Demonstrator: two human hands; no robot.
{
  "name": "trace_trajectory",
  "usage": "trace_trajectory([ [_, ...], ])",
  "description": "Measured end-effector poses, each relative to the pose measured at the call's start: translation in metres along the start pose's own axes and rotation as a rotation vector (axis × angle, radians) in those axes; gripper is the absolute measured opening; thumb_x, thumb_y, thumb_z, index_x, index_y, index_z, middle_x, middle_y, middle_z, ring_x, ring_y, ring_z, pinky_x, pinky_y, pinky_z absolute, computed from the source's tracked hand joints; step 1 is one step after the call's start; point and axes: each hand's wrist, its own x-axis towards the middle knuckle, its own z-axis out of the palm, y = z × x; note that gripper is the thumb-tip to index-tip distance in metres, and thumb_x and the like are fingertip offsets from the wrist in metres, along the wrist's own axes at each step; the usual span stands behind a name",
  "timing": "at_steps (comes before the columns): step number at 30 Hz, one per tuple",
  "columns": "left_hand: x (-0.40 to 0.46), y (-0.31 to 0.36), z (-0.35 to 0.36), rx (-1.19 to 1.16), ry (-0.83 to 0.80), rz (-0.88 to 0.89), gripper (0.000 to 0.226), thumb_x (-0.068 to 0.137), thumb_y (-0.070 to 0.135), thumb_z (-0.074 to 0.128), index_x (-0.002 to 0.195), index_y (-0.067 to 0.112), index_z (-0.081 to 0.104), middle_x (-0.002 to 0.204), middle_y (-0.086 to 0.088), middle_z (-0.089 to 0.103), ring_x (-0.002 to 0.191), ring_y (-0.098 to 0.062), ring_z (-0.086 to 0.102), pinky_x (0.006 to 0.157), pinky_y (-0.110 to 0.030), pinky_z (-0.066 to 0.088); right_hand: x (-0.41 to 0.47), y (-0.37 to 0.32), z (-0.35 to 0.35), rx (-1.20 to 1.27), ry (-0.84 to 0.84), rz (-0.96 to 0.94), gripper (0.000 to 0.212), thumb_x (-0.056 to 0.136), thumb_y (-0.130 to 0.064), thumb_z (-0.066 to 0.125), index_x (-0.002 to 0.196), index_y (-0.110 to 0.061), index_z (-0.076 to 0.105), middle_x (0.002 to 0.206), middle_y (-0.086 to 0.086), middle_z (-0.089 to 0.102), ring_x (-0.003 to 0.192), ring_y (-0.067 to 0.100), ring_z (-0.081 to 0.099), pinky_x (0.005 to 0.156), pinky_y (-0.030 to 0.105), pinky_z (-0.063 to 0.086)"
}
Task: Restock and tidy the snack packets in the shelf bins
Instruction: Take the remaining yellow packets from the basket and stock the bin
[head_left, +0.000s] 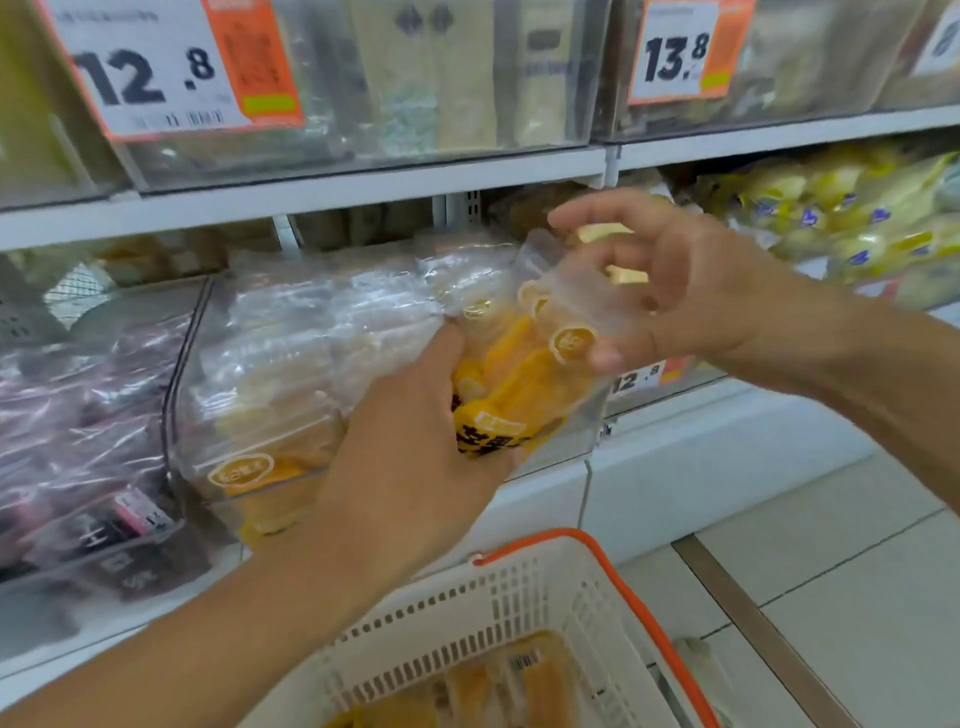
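Left hand is gripping the lower end of a yellow snack packet over the clear shelf bin; right hand, fingers loosely curled, is pinching its clear top. Basket near, below.

Held packet: clear film, orange-yellow contents, yellow band with black characters, round yellow-rimmed badges. Clear bin: same clear packets, orange-yellow inside, cream oval label outlined yellow. Left bin packets: clear film over dark purple-brown, pink tag. Basket: cream-white, slotted walls, orange rim. Price cards: white with black digits, orange border and panel, green strip. Shelf edge: white. Right-end packets: pale yellow, blue hearts.
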Motion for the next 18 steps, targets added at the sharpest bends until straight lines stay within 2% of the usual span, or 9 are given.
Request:
trace_trajectory([
  [2, 0.003, -0.002, 0.002, 0.200, -0.014, 0.030, 0.052, 0.076, 0.038, 0.081, 0.096, 0.040, 0.033, 0.073, 0.013, 0.061, 0.065, -0.004, 0.060, 0.050, -0.017, 0.044, 0.004, -0.008, 0.002, -0.284, -0.099, -0.049, 0.078, 0.055, -0.021, 0.095, 0.126, -0.021, 0.062, 0.107, -0.003, 0.074, 0.100, 0.015, 0.072, 0.080, 0.022, 0.056],
  [4, 0.003, -0.001, 0.006, 0.312, 0.002, 0.051, 0.052, 0.081, 0.039, 0.075, 0.101, 0.038, 0.027, 0.074, 0.009, 0.058, 0.067, -0.013, 0.059, 0.054, -0.033, 0.050, 0.009, -0.011, 0.016, -0.442, -0.193, -0.040, 0.065, 0.056, -0.024, 0.095, 0.114, -0.021, 0.067, 0.103, -0.006, 0.075, 0.097, 0.012, 0.072, 0.082, 0.024, 0.057],
  [5, 0.002, 0.001, 0.008, 0.314, 0.016, 0.051, 0.054, 0.082, 0.041, 0.073, 0.099, 0.038, 0.023, 0.073, 0.009, 0.056, 0.066, -0.015, 0.058, 0.053, -0.035, 0.048, 0.012, -0.010, 0.024, -0.462, -0.205, -0.052, 0.058, 0.058, -0.024, 0.095, 0.109, -0.018, 0.069, 0.100, -0.005, 0.075, 0.093, 0.013, 0.072, 0.080, 0.026, 0.057],
  [7, -0.002, 0.001, 0.014, 0.260, 0.050, 0.028, 0.057, 0.083, 0.044, 0.072, 0.092, 0.038, 0.016, 0.070, 0.010, 0.052, 0.062, -0.011, 0.054, 0.050, -0.034, 0.046, 0.015, -0.006, 0.035, -0.426, -0.191, -0.091, 0.045, 0.063, -0.018, 0.094, 0.102, -0.012, 0.071, 0.093, -0.003, 0.075, 0.087, 0.016, 0.073, 0.076, 0.027, 0.057],
  [9, -0.004, 0.000, 0.017, 0.188, 0.082, -0.005, 0.057, 0.082, 0.047, 0.072, 0.092, 0.036, 0.018, 0.071, 0.011, 0.051, 0.062, -0.007, 0.052, 0.050, -0.032, 0.044, 0.017, -0.006, 0.036, -0.445, -0.158, -0.116, 0.040, 0.066, -0.016, 0.094, 0.099, -0.012, 0.073, 0.091, -0.004, 0.075, 0.087, 0.014, 0.072, 0.078, 0.028, 0.058],
  [14, 0.000, -0.001, 0.018, 0.137, 0.087, 0.009, 0.054, 0.078, 0.049, 0.076, 0.094, 0.037, 0.026, 0.075, 0.013, 0.055, 0.067, -0.006, 0.055, 0.055, -0.031, 0.046, 0.007, -0.008, 0.034, -0.504, -0.028, -0.147, 0.035, 0.063, -0.019, 0.094, 0.092, -0.020, 0.074, 0.083, -0.010, 0.075, 0.079, 0.006, 0.071, 0.068, 0.014, 0.053],
  [15, 0.001, -0.001, 0.017, 0.124, 0.084, 0.019, 0.056, 0.076, 0.048, 0.078, 0.095, 0.038, 0.027, 0.077, 0.014, 0.055, 0.069, -0.005, 0.055, 0.056, -0.028, 0.046, 0.005, -0.008, 0.033, -0.519, 0.000, -0.153, 0.033, 0.064, -0.019, 0.094, 0.090, -0.019, 0.075, 0.082, -0.008, 0.075, 0.078, 0.007, 0.071, 0.066, 0.016, 0.054],
  [18, 0.011, -0.001, 0.007, 0.134, 0.096, 0.068, 0.057, 0.074, 0.044, 0.081, 0.104, 0.039, 0.032, 0.086, 0.016, 0.056, 0.070, -0.001, 0.053, 0.059, -0.019, 0.044, 0.003, -0.011, 0.021, -0.602, 0.147, -0.169, 0.035, 0.063, -0.032, 0.093, 0.089, -0.019, 0.074, 0.079, 0.001, 0.074, 0.072, 0.016, 0.071, 0.065, 0.038, 0.058],
])
